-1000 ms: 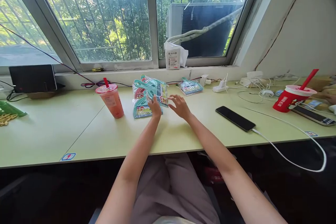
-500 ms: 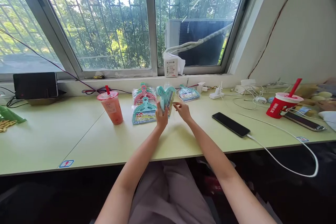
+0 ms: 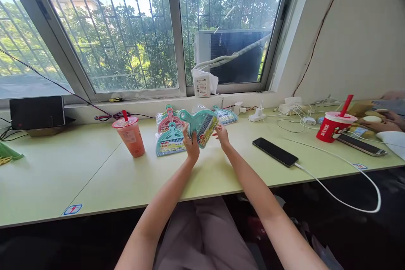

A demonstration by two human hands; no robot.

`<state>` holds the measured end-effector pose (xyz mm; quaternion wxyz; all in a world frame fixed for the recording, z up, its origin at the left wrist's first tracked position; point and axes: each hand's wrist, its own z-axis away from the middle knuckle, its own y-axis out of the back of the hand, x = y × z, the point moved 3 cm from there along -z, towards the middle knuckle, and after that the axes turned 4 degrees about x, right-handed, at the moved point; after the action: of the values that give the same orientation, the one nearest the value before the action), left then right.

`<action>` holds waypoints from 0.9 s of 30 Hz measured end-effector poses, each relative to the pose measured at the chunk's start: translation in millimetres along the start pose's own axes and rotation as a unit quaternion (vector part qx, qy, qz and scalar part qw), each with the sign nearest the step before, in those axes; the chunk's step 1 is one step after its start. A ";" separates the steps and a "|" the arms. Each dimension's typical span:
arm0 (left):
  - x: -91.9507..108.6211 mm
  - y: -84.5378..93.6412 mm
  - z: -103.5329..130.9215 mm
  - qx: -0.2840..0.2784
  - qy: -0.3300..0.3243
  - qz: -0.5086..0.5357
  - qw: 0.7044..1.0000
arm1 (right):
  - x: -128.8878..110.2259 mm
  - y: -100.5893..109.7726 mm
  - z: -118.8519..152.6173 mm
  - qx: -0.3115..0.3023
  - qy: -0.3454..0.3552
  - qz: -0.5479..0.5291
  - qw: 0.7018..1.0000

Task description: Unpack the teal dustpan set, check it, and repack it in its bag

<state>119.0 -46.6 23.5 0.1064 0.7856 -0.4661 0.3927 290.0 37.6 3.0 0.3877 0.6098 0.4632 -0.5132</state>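
Observation:
A teal mini dustpan and brush set [image 3: 200, 123] with a yellow printed label is held up above the table, tilted. My left hand [image 3: 191, 147] is closed around its left lower side, thumb in front. My right hand [image 3: 222, 136] is at its right edge, the fingers drawn together on the label side; the fingertips are partly hidden. Just left of it lies an overlapping row of wrapped sets, a teal dustpan set [image 3: 171, 138] in front and a pink dustpan set [image 3: 167, 123] behind. Another wrapped blue-green set [image 3: 226, 116] lies behind my right hand.
A pink drink cup [image 3: 129, 137] stands on the left, a red cup [image 3: 332, 128] on the right. A black phone [image 3: 275, 152] lies charging on a white cable. Chargers [image 3: 257, 114], a tablet [image 3: 37, 112] and a tissue pack [image 3: 202, 85] line the back. Another person's hand [image 3: 384, 122] is at far right.
The held dustpan set has turned from nearly edge-on so that its brush and label face me more. My right hand stays by its right edge. The view has shifted slightly.

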 end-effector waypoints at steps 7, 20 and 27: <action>-7.5 -4.8 3.8 -0.011 0.068 -0.001 0.998 | -1.9 23.6 -7.4 0.123 0.056 -0.019 0.991; -20.3 -2.5 -7.6 0.077 0.187 0.049 0.978 | -14.7 -19.4 20.0 -0.102 0.038 -0.174 0.979; -34.5 -8.7 -16.2 0.003 0.159 0.021 0.987 | -7.1 -4.2 6.3 -0.076 -0.054 -0.211 0.973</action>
<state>108.8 -10.8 11.4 0.1684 0.7037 -0.4583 0.5162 284.0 31.5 8.9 0.3400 0.4385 0.5973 -0.5791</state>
